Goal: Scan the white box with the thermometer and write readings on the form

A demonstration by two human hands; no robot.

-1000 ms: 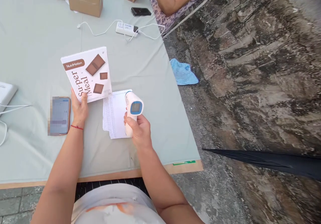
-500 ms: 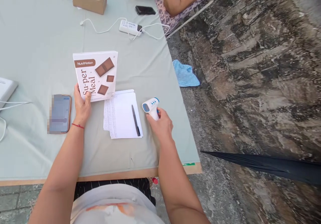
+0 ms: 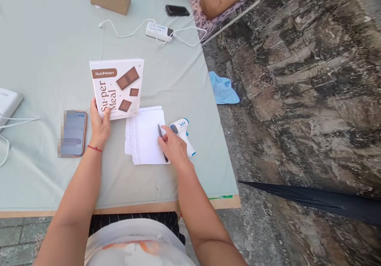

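A pale, softly creased cloth [image 3: 53, 59] covered the worktop [image 3: 133, 209] in the head view. The left hand [image 3: 100, 127] clasped a flat, crisp-edged white carton [image 3: 116, 95] by its lower left corner, thumb across the printed face. Below it lay thin paper sheets [image 3: 147, 147]. The right hand [image 3: 175, 149] had thumb and forefinger at a slim black pen [image 3: 160, 131] over the sheets; whether they pinched it could not be told. A light hold on its narrow barrel seemed best, knuckles clear of the smooth, gun-shaped plastic device [image 3: 188, 146] just beside.
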